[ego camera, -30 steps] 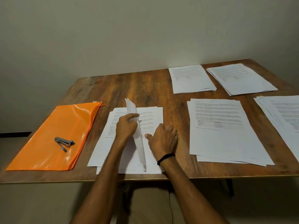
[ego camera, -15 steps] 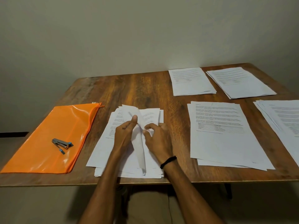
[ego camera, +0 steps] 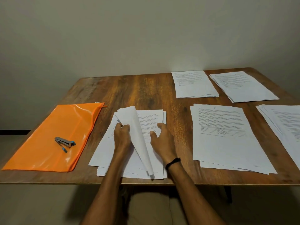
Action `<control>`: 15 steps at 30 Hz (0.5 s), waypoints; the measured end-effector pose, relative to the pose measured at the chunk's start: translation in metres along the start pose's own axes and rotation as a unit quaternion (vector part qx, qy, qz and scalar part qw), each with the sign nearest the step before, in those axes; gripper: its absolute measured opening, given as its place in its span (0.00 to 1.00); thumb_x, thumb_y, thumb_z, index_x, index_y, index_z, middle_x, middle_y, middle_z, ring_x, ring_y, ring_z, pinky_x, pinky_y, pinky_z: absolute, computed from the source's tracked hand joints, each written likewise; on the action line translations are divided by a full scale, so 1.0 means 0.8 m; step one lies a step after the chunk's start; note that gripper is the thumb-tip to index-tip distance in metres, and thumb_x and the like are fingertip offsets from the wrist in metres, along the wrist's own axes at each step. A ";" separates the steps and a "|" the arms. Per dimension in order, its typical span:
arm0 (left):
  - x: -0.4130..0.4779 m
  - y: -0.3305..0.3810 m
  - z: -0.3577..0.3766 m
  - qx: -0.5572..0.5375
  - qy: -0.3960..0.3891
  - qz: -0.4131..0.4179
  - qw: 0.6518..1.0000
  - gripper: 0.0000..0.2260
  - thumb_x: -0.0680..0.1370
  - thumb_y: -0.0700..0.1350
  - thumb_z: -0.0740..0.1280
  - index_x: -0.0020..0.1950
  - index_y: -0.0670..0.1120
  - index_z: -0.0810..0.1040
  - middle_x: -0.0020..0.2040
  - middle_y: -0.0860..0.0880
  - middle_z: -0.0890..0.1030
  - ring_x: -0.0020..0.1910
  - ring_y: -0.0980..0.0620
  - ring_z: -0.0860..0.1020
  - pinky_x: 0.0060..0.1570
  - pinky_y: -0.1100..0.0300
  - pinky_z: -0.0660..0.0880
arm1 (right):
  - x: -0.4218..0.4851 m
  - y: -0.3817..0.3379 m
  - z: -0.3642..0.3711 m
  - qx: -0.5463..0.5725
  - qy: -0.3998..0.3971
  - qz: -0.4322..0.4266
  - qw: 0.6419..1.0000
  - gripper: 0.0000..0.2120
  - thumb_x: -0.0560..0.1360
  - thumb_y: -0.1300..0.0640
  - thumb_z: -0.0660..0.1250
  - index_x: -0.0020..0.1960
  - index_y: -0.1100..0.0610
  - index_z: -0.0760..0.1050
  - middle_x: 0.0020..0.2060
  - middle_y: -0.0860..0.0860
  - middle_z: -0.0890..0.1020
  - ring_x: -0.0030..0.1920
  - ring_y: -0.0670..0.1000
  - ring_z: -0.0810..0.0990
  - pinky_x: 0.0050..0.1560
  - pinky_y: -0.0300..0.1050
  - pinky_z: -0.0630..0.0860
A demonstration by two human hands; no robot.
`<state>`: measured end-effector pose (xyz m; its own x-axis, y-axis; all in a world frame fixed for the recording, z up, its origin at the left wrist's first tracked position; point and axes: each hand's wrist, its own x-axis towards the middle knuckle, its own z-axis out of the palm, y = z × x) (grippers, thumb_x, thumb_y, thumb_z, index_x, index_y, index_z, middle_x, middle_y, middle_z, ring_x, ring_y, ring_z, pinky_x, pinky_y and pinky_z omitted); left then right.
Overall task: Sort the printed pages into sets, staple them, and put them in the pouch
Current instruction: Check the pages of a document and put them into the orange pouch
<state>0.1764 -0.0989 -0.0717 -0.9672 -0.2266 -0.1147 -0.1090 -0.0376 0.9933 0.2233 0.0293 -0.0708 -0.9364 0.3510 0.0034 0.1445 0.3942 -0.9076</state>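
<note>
Two hands are working over the loose pile of printed pages (ego camera: pixel 152 117) lying at the near edge of the surface (ego camera: pixel 138 91). The left hand (ego camera: pixel 122 137) is gripping a sheet (ego camera: pixel 136 132), fingers curled round its edge, and is curling it up off the pile. The right hand (ego camera: pixel 163 140) is resting on the pile with fingers loosely bent, holding nothing. Four sorted stacks (ego camera: pixel 227 137) are lying to the right. The orange pouch (ego camera: pixel 48 140) is lying flat at the left, with the stapler (ego camera: pixel 65 142) sitting on it.

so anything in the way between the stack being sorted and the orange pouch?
Only the table wood shows between the page stack and the orange pouch. The stapler lies on top of the pouch, though, and probably needs moving first. The left hand grips a lifted sheet.
</note>
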 end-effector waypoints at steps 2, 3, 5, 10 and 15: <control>0.001 0.000 -0.002 -0.014 0.006 -0.010 1.000 0.08 0.83 0.47 0.60 0.59 0.45 0.72 0.48 0.46 0.80 0.45 0.47 0.82 0.32 0.60 0.79 | 0.001 0.002 0.002 0.012 0.000 0.000 1.000 0.25 0.80 0.56 0.67 0.75 0.53 0.64 0.72 0.49 0.73 0.69 0.53 0.74 0.54 0.34 0.74; 0.003 -0.001 -0.002 -0.012 0.008 -0.014 1.000 0.09 0.83 0.47 0.61 0.61 0.46 0.71 0.49 0.46 0.80 0.47 0.47 0.82 0.35 0.57 0.80 | 0.000 0.002 0.004 0.021 -0.001 -0.002 1.000 0.26 0.80 0.56 0.68 0.75 0.52 0.62 0.72 0.49 0.73 0.69 0.52 0.75 0.48 0.29 0.72; 0.004 0.000 0.001 0.001 0.010 -0.020 1.000 0.12 0.82 0.48 0.62 0.65 0.50 0.67 0.51 0.48 0.79 0.47 0.47 0.81 0.42 0.51 0.82 | -0.001 0.001 0.008 0.047 0.003 -0.011 0.999 0.30 0.79 0.56 0.69 0.76 0.50 0.58 0.72 0.48 0.72 0.68 0.52 0.76 0.42 0.26 0.71; -0.001 0.002 0.006 0.053 0.001 0.041 0.998 0.14 0.83 0.48 0.63 0.66 0.55 0.63 0.51 0.52 0.78 0.47 0.49 0.79 0.42 0.55 0.79 | -0.011 -0.004 0.015 0.035 -0.043 -0.063 0.996 0.28 0.80 0.46 0.66 0.76 0.48 0.60 0.70 0.45 0.74 0.65 0.49 0.77 0.56 0.40 0.77; -0.002 -0.001 0.005 0.041 -0.006 0.049 0.998 0.21 0.78 0.56 0.64 0.68 0.58 0.61 0.57 0.52 0.76 0.50 0.51 0.78 0.44 0.59 0.76 | -0.017 -0.005 0.020 0.003 -0.068 -0.087 0.994 0.22 0.80 0.44 0.64 0.72 0.48 0.70 0.67 0.46 0.77 0.64 0.49 0.78 0.63 0.48 0.77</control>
<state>0.1773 -0.0946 -0.0720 -0.9770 -0.2127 -0.0180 -0.0322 0.0636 0.9975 0.2300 0.0094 -0.0739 -0.9817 0.1595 0.1043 -0.0253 0.4335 -0.9008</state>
